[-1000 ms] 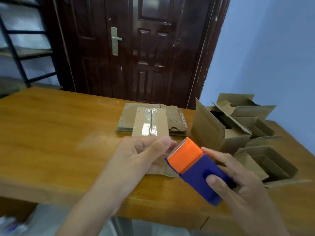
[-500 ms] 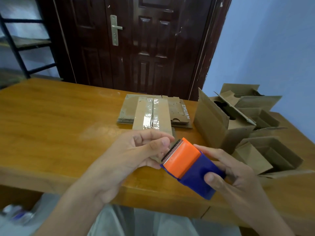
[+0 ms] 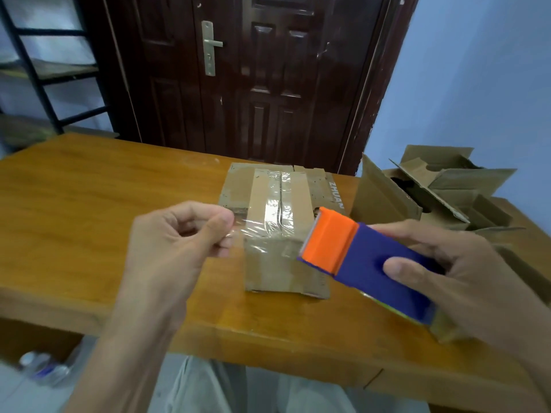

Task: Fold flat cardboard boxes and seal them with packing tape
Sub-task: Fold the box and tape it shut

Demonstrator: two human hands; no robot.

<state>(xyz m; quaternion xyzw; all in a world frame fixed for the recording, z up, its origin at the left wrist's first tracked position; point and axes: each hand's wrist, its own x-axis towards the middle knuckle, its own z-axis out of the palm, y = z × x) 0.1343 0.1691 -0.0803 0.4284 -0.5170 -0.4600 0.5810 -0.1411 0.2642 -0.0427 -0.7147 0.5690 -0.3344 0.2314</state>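
Observation:
A small folded cardboard box (image 3: 280,263) stands on the wooden table (image 3: 89,210), its top seam covered with clear tape. My right hand (image 3: 465,281) grips a blue and orange tape dispenser (image 3: 357,260) just right of the box. My left hand (image 3: 176,239) pinches the free end of a clear tape strip (image 3: 262,231) between thumb and forefinger. The strip stretches from that pinch to the dispenser, across the box's front top edge. Behind the box lies a stack of flat cardboard boxes (image 3: 328,189).
Several open, partly folded cardboard boxes (image 3: 432,192) crowd the table's right side. A dark wooden door (image 3: 268,79) stands behind the table, a black metal shelf (image 3: 38,73) at the left. A plastic bottle (image 3: 41,368) lies on the floor at lower left.
My hands have moved apart, drawing a length of tape out of the dispenser. The front of the small box, hidden behind the hands before, now shows between them.

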